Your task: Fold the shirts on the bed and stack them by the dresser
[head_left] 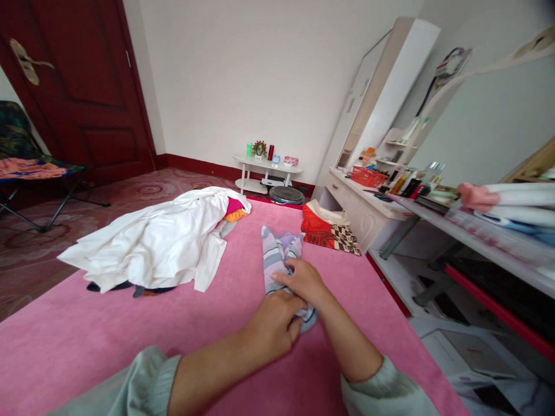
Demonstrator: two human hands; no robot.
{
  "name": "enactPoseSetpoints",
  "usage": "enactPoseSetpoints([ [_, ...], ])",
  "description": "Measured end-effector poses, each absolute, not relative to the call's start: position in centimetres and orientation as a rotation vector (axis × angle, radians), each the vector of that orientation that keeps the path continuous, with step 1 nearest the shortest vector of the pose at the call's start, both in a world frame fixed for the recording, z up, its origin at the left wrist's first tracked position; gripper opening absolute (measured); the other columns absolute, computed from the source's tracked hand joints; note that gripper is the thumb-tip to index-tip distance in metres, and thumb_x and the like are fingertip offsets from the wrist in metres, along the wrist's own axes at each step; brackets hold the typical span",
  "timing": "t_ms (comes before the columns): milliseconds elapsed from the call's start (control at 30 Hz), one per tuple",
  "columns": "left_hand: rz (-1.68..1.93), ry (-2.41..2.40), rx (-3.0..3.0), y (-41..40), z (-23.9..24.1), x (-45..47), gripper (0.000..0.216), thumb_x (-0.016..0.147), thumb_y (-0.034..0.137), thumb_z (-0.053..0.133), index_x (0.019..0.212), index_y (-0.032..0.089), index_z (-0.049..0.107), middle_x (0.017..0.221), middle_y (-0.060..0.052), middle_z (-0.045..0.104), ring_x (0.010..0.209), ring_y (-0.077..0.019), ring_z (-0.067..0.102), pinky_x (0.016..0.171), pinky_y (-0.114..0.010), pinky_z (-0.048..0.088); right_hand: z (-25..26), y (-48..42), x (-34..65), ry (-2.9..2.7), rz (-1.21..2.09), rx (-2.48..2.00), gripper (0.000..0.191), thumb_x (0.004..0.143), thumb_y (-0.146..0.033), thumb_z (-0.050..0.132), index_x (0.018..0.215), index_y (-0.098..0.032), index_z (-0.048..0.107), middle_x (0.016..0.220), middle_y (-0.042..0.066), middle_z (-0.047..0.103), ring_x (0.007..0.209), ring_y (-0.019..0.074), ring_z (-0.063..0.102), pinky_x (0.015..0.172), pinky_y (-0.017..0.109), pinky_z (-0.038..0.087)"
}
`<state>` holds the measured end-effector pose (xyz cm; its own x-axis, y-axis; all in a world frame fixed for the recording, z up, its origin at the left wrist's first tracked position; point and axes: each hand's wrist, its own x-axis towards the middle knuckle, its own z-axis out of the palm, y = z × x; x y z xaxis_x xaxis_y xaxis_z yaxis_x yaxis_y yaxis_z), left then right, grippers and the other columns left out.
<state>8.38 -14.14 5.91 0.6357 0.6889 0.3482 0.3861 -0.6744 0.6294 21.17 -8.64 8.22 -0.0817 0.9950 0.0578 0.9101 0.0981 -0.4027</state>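
Note:
A striped shirt [273, 263] in pale lilac, white and blue lies folded into a narrow bundle on the pink bed cover [208, 329]. Its near end is partly hidden under my hands. My left hand [277, 320] has its fingers curled on the lower part of the bundle. Just beyond it, my right hand [306, 283] grips the right side of the cloth with bent thumb and fingers. The two hands are close together, with the left wrist crossing in from the lower left.
A heap of white clothing [160, 242] covers the bed's left side. At the far right corner lies a folded red garment [323, 228] with a checked part. A dressing table [347, 190] and a cluttered glass-topped table [477, 231] stand along the right. A low white stand [264, 164] is by the wall.

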Motion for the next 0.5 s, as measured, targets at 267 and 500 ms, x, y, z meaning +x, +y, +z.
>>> enactPoseSetpoints([
  [267, 0.899, 0.677, 2.084, -12.6, 7.4, 6.3, 0.019, 0.084, 0.018, 0.051, 0.085, 0.020, 0.070, 0.082, 0.000, 0.070, 0.076, -0.0148, 0.062, 0.073, -0.023, 0.046, 5.9, -7.6, 21.0, -1.907, 0.385, -1.715, 0.019, 0.075, -0.022, 0.050, 0.088, -0.018, 0.063, 0.084, 0.006, 0.067, 0.077, 0.0197, 0.059, 0.070, 0.028, 0.043],
  [500, 1.041, 1.214, 2.078, -3.2, 4.7, 2.5, 0.020, 0.084, 0.019, 0.049, 0.087, 0.017, 0.068, 0.086, -0.004, 0.070, 0.080, -0.0177, 0.062, 0.076, -0.027, 0.044, 14.4, -5.6, 27.9, -1.673, 0.793, -1.606, 0.017, 0.067, -0.031, 0.054, 0.060, -0.016, 0.059, 0.052, -0.005, 0.050, 0.049, 0.0098, 0.043, 0.046, 0.020, 0.030],
])
